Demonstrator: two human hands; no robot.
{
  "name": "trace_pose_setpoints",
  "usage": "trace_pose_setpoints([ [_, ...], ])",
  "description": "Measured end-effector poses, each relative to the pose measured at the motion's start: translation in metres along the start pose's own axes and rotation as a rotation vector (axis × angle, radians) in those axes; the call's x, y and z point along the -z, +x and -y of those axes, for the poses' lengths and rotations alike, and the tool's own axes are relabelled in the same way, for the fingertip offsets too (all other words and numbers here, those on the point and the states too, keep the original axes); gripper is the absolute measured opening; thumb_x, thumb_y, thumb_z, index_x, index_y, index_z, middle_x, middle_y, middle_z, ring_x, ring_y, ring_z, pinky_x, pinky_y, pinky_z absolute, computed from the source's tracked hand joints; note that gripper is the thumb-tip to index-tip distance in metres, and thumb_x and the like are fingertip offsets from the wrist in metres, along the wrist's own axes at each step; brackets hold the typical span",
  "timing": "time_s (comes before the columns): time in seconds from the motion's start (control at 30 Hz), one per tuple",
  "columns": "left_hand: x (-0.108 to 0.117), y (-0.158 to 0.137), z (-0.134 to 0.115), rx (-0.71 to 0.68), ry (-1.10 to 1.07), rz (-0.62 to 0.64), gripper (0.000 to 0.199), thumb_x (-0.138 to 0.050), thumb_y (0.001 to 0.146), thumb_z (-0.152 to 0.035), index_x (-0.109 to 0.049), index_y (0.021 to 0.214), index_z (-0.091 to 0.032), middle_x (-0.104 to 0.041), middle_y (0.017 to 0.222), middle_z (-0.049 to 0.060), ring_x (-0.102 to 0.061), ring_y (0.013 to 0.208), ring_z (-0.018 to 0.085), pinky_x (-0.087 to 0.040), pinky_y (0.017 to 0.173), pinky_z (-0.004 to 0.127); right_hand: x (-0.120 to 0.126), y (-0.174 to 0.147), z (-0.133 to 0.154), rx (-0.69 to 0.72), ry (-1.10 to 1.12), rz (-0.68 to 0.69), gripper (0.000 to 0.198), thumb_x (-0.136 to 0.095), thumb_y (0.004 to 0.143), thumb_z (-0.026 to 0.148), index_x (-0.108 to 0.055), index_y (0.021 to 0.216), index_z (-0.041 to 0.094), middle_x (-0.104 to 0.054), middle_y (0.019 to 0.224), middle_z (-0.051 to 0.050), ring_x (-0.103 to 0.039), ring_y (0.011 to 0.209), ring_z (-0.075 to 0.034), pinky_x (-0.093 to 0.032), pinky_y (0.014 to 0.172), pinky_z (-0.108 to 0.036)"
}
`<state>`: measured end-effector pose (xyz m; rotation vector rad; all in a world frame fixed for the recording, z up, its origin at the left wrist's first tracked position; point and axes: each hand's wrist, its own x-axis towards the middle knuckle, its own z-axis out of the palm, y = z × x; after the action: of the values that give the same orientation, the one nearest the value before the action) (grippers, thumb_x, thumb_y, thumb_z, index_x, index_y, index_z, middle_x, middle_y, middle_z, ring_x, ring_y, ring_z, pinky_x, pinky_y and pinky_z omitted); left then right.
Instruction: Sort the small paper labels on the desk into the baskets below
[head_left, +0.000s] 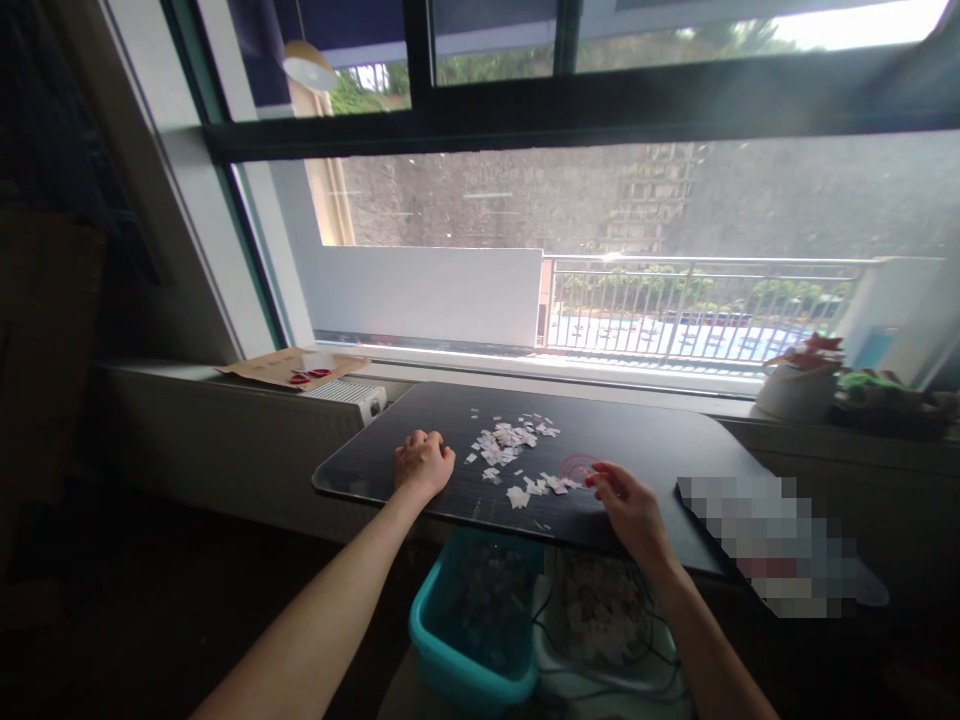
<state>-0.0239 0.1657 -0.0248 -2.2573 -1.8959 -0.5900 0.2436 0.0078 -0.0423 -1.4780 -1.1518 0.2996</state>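
Small white paper scraps (506, 440) lie in a loose heap on the dark table (637, 430), and a second cluster of scraps (551, 485) spreads closer to the front edge. My left hand (424, 465) rests on the table left of the heap, its fingers curled closed and the palm hidden. At the right end of the nearer cluster, my right hand (622, 500) holds its fingertips pinched together. What is between them, if anything, is too small to make out. A red ring-shaped mark (577, 463) shows beside those fingertips.
Below the table's front edge stand a turquoise bin (424, 620) and a paler bin (607, 675), both holding scraps. Red-handled scissors (310, 376) lie on brown paper (259, 367) on the left sill. A blurred-out item (772, 540) lies at right.
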Motion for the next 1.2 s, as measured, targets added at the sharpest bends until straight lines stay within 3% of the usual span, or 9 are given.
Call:
trace_pose_setpoints([
  [0.13, 0.001, 0.0, 0.0, -0.005, 0.001, 0.002, 0.026, -0.041, 0.083, -0.033, -0.06, 0.094, -0.019, -0.057, 0.102, 0.012, -0.053, 0.098, 0.028, -0.04, 0.082, 0.04, 0.003, -0.006, 0.008, -0.023, 0.065, 0.089, 0.034, -0.055, 0.074, 0.038, -0.066, 0.094, 0.013, -0.073, 0.073, -0.007, -0.064, 0.059, -0.017, -0.052, 0.063, -0.031],
  [0.27, -0.001, 0.001, 0.001, -0.011, 0.001, -0.008, 0.027, -0.041, 0.082, -0.033, -0.06, 0.094, -0.019, -0.057, 0.101, 0.012, -0.053, 0.097, 0.028, -0.041, 0.081, 0.04, 0.006, -0.007, 0.011, -0.047, 0.065, 0.029, 0.035, -0.053, 0.073, 0.037, -0.065, 0.095, 0.013, -0.073, 0.072, -0.006, -0.062, 0.057, -0.016, -0.051, 0.061, -0.03],
  [0.67, -0.003, 0.002, 0.002, -0.01, 0.019, -0.013, 0.026, -0.043, 0.082, -0.033, -0.061, 0.095, -0.02, -0.058, 0.102, 0.011, -0.053, 0.099, 0.028, -0.041, 0.083, 0.04, 0.004, -0.007, 0.006, -0.028, 0.07, 0.054, 0.031, -0.051, 0.072, 0.03, -0.065, 0.094, 0.014, -0.07, 0.066, -0.004, -0.062, 0.061, -0.017, -0.048, 0.058, -0.027],
  [0.87, 0.0, 0.001, 0.001, -0.018, 0.03, -0.014, 0.025, -0.042, 0.082, -0.032, -0.06, 0.095, -0.02, -0.058, 0.1, 0.011, -0.054, 0.099, 0.028, -0.041, 0.082, 0.039, 0.003, -0.006, -0.001, -0.061, 0.033, -0.096, 0.03, -0.051, 0.071, 0.032, -0.066, 0.09, 0.015, -0.07, 0.066, -0.004, -0.063, 0.062, -0.018, -0.047, 0.057, -0.027],
  [1.2, -0.001, 0.002, 0.002, -0.021, 0.022, -0.017, 0.025, -0.042, 0.082, -0.032, -0.06, 0.093, -0.019, -0.058, 0.1, 0.011, -0.054, 0.098, 0.028, -0.04, 0.082, 0.039, 0.001, -0.005, -0.003, -0.033, 0.001, -0.153, 0.032, -0.052, 0.073, 0.035, -0.068, 0.093, 0.015, -0.072, 0.069, -0.004, -0.065, 0.063, -0.019, -0.05, 0.061, -0.029],
])
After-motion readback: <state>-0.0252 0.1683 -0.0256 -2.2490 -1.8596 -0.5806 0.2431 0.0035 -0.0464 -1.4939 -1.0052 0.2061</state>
